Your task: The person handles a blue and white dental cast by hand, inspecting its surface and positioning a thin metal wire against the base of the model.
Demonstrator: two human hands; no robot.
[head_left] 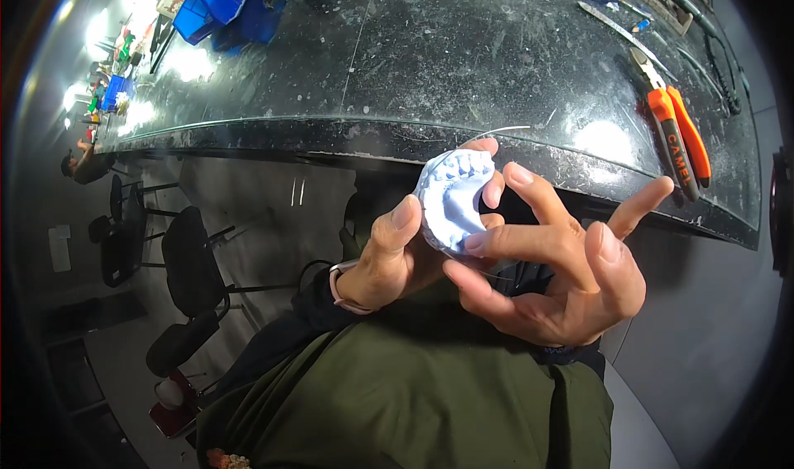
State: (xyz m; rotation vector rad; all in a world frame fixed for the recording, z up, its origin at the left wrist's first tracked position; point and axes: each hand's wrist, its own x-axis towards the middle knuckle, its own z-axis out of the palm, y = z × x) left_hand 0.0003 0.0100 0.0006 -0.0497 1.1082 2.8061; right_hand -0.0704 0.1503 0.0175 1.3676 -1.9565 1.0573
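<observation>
A pale blue-white plaster dental cast is held up over the bench's front edge, its row of teeth showing. My left hand grips it, the thumb on the left side and fingertips coming round from behind. A thin curved metal wire runs along the cast's outer side, its upper end sticking out past the teeth. My right hand pinches at the cast's lower end, index fingertip on the plaster and thumb beneath, where the wire's other end pokes out. The other right fingers are spread. The exact contact with the wire is partly hidden.
Orange-handled pliers lie on the black worn bench at the right, near a thin metal strip. Blue plastic bins stand at the far left. Black chairs and another person are off to the left.
</observation>
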